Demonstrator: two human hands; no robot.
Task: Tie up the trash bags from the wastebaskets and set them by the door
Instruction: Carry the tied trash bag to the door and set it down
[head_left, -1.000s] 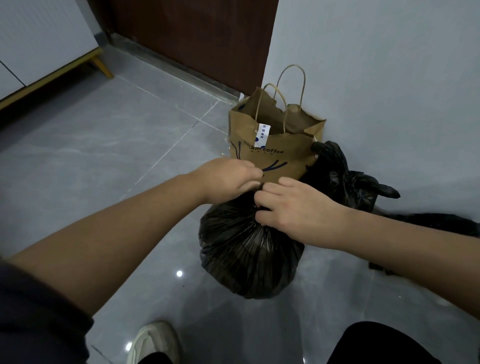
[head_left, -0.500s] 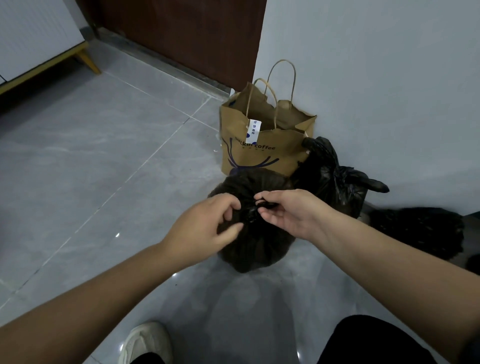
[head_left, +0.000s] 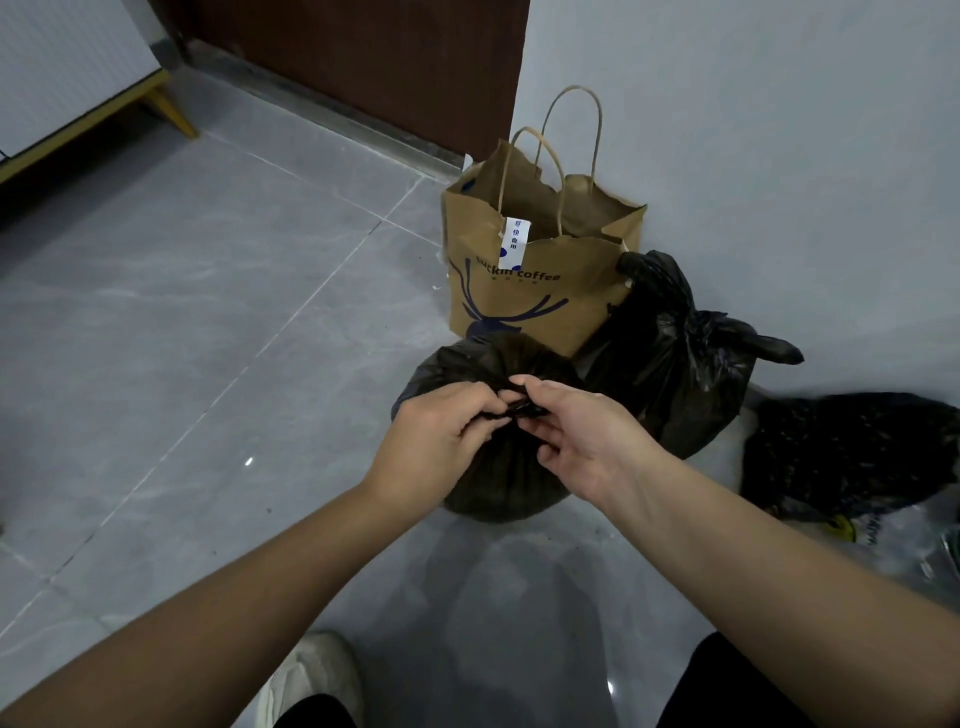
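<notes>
While the left hand (head_left: 441, 441) pinches one end of the twisted neck, the round black plastic trash bag (head_left: 498, 467) sits on the floor directly beneath both hands, and the right hand (head_left: 582, 436) pinches the other; the neck runs left-right between them.

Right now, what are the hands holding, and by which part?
Both the left hand and right hand pinch the gathered neck on top of the round black plastic trash bag.
</notes>
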